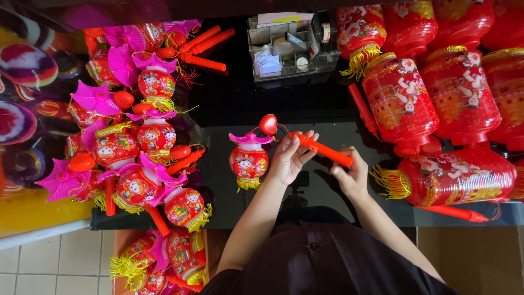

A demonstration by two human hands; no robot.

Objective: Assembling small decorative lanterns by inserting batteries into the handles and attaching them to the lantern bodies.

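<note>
Black glossy table, seen from above; pale floor tiles at lower left. The person wears a dark top.

Both hands hold one orange-red handle stick, lying slantwise above the table near its front edge. Left hand: fingers curled around the stick's upper end, thumb and fingertips pinching it. Right hand: closed around the lower end, fingers pressed together on it.

From the stick's upper end a thin wire runs to a red heart-shaped piece, and just left of the left hand sits a small red lantern with a pink roof-shaped top and yellow fringe. Whether it rests on the table or hangs, cannot tell.

Left side of the table: a crowded heap of similar small lanterns, pink tops, red bulbs, orange sticks among them. More in a box on the floor below.

Right side: large red barrel lanterns with yellow tassels, lying packed together.

Far edge, centre: a clear plastic organiser with small compartments, a tape roll at its right.
</note>
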